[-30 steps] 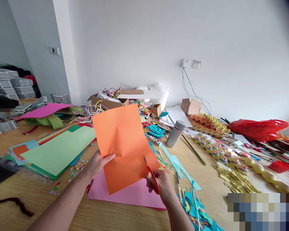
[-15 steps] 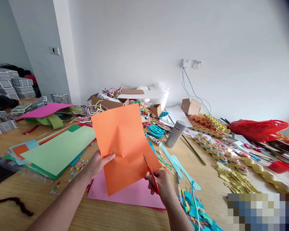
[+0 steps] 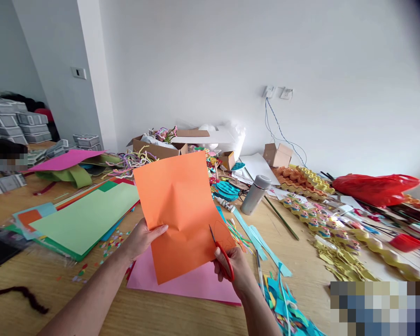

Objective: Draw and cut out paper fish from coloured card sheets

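While the left hand (image 3: pixel 143 239) clamps orange paper (image 3: pixel 178 200) above the desk (image 3: pixel 161 319) — long axis near eleven-to-five — the right hand (image 3: pixel 241 268), grip closed round scissors (image 3: pixel 220 248), sits nearer the paper's four-o'clock corner, blades toward eleven.

Left hand (image 3: pixel 142 240) partly behind orange sheet (image 3: pixel 184 200); pink paper (image 3: pixel 196 283) partly covered.

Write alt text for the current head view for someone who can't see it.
A person's left hand holds an orange sheet by its left edge while the right hand holds red-handled scissors at its lower right. Pink paper lies on the table beneath; a silver bottle stands farther back.
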Motion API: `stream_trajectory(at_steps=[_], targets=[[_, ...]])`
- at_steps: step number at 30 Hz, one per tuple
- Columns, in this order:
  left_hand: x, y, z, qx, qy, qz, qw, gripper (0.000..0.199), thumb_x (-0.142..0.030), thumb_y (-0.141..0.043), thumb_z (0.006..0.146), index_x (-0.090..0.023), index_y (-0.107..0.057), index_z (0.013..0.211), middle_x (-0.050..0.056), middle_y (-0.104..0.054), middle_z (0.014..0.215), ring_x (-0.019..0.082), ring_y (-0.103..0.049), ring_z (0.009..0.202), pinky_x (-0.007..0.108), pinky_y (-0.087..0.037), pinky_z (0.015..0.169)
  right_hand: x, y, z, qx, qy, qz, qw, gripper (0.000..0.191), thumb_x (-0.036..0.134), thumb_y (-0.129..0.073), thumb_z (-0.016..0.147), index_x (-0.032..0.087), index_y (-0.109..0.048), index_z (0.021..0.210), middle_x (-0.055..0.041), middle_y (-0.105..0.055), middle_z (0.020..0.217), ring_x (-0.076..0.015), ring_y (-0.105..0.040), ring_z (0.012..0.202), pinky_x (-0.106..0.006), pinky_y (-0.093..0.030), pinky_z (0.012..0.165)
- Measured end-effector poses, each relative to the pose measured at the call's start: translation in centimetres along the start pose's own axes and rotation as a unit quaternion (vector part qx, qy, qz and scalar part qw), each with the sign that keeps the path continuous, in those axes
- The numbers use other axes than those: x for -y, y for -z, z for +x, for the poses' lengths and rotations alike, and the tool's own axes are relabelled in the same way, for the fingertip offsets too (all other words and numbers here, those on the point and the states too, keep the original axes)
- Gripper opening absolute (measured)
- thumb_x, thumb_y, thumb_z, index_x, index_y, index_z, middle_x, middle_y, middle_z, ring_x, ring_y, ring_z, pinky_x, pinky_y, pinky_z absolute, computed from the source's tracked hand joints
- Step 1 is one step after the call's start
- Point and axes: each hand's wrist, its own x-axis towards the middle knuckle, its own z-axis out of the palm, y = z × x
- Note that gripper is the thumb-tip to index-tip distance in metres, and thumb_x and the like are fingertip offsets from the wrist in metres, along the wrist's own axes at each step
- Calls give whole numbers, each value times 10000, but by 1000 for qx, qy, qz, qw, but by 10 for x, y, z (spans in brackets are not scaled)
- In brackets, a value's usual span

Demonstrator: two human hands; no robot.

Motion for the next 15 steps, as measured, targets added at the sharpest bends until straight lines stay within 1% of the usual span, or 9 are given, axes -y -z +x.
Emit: stream_trajectory(at_steps=[4,8,15], targets=[[-2,-1,-1,4,-2,0,1000,444,-407,-709,707,-166,-609,1066,109,-657,1134,308,-588,1079,400,-495,880,0,-1,1,-12,-5,-7,1000,473,583,-710,608,133,-597,520,0,-546,386,-71,-436,283,-186,-235,327],[-3,-2,-1,0,-1,0,1000,446,-411,-714,699,-161,-620,1056,115,-662,1123,313,-593,1068,399,-495,876,1,-2,1,-30,-16,-18,999,466,579,-716,599,141,-588,506,2,-537,367,-71,-419,266,-188,-248,309],[0,0,-1,-1,0,-5,1000,459,-401,-715,703,-158,-606,1076,120,-656,1128,324,-584,1082,416,-492,882,2,-5,-1,-22,6,-1,1000,476,572,-697,647,126,-586,525,-5,-552,396,-68,-458,292,-174,-212,323]])
